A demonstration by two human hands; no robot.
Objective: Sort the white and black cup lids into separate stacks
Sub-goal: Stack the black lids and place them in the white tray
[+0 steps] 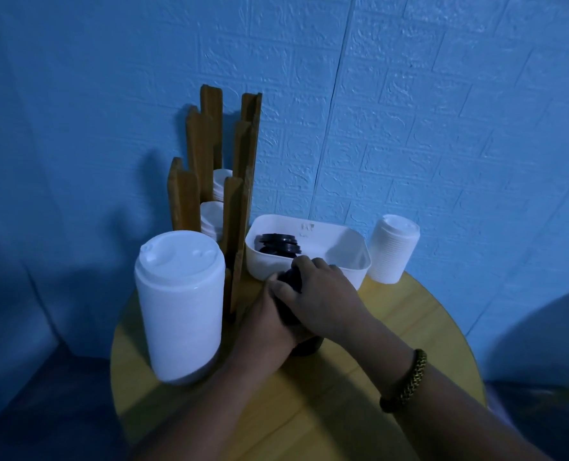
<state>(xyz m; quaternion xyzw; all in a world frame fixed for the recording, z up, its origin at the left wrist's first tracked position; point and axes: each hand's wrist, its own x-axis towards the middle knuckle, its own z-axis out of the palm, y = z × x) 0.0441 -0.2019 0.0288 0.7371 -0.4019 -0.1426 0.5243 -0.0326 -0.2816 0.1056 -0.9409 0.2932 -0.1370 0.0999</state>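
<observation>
At table [392, 314] centre, black lid stack [287, 312] sits gripped by both hands: left hand [264, 322] curled round side, right hand [324, 292] clamped over top. White bin [343, 236] at 12 o'clock holds more black lids [278, 246]. Tall white lid stack [180, 304] at 9 o'clock. Best approach: press straight down, square edges, elbows clear of white tower.

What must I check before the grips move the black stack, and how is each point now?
1. The left grip and right grip both hold the black stack: ok.
2. Stack holds only black lids: cannot tell, mostly covered.
3. The remaining lids in the bin: all black where seen, ok.
4. The left arm clear of the near white stack: cannot tell, very close.
5. Bare table right of the grips for setting down: ok.
</observation>
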